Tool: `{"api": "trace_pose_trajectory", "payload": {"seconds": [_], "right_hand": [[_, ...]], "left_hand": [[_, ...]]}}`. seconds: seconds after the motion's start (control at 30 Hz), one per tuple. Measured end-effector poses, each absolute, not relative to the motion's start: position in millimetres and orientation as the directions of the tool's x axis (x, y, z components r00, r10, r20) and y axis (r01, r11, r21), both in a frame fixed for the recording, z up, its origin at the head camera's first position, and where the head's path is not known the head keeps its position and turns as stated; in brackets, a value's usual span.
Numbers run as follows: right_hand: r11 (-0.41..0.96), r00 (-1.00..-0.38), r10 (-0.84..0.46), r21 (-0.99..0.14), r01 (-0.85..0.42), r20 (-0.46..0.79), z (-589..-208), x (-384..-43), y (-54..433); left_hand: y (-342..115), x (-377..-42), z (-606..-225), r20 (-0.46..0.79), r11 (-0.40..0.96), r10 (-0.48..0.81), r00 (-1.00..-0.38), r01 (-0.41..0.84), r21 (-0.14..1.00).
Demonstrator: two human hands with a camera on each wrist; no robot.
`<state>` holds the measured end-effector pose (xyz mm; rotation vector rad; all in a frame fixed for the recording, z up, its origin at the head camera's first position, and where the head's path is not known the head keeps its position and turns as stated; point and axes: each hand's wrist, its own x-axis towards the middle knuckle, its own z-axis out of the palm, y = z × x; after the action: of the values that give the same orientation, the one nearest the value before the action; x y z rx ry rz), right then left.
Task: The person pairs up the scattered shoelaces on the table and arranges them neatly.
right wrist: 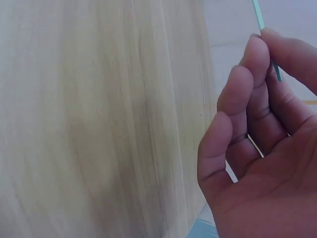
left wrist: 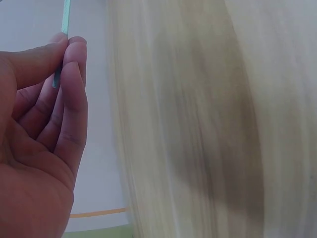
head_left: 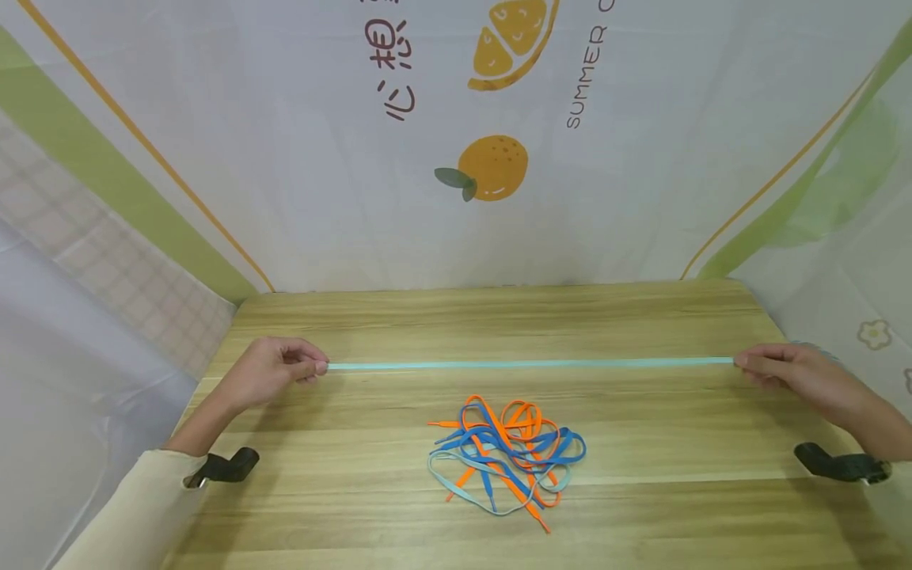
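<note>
A mint-green shoelace (head_left: pixel 527 364) stretches straight and level across the head view. My left hand (head_left: pixel 274 370) pinches one end between thumb and fingers; in the left wrist view a short tip of the lace (left wrist: pixel 56 79) pokes out below the thumb. At the other end, my right hand (head_left: pixel 794 376) pinches the lace, and its tip (right wrist: pixel 278 74) shows past the thumb in the right wrist view. Nearer the front lies a loose tangle of an orange shoelace (head_left: pixel 523 416), a blue shoelace (head_left: pixel 570 451) and a pale grey-green shoelace (head_left: pixel 442 479).
The wooden table (head_left: pixel 342 491) lies under both hands. Behind it hangs a white cloth (head_left: pixel 321 198) printed with oranges and writing, with more cloth at both sides. Dark straps (head_left: pixel 231 465) sit at both wrists.
</note>
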<state>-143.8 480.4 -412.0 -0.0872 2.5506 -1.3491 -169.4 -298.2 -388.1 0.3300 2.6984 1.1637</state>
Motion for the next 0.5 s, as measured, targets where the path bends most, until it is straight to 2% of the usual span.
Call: {"api": "trace_pose_trajectory", "payload": {"seconds": [0.5], "right_hand": [[0.546,-0.991,-0.019,-0.832,0.099,-0.13,-406,-162,461]], "left_hand": [[-298,-189,-386,-0.006,0.745,0.223,-0.975,0.167,0.645]]}}
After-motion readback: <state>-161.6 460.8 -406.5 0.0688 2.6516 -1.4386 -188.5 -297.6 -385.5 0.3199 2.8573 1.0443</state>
